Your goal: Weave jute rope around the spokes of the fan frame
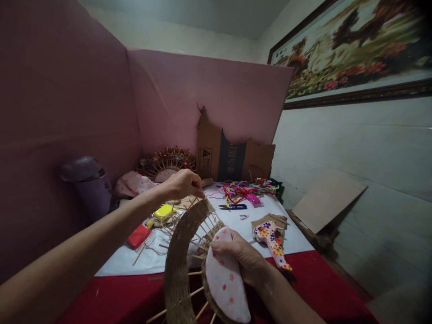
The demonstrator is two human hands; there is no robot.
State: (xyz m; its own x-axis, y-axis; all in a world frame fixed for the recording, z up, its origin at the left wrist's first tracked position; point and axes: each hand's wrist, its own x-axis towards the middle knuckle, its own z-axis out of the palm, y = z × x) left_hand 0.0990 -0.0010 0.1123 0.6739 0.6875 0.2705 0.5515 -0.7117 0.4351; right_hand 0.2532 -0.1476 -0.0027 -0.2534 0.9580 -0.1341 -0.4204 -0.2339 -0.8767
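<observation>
A fan-shaped frame of thin wooden sticks has a wide brown woven band curving round it. At its inner side is a half-round panel covered in white cloth with small red prints, edged with brown cord. My right hand grips this panel, thumb on the cloth and the other fingers behind. At the band's far upper end, my left hand is closed in a pinch by the stick tips. What lies between its fingertips is too small to make out.
Beyond the hands lie blue-handled thread snips, colourful fuzzy stems and a pink packet. A flower-patterned stuffed piece lies right. Yellow and red packets lie left. A similar decorated fan and torn cardboard stand behind.
</observation>
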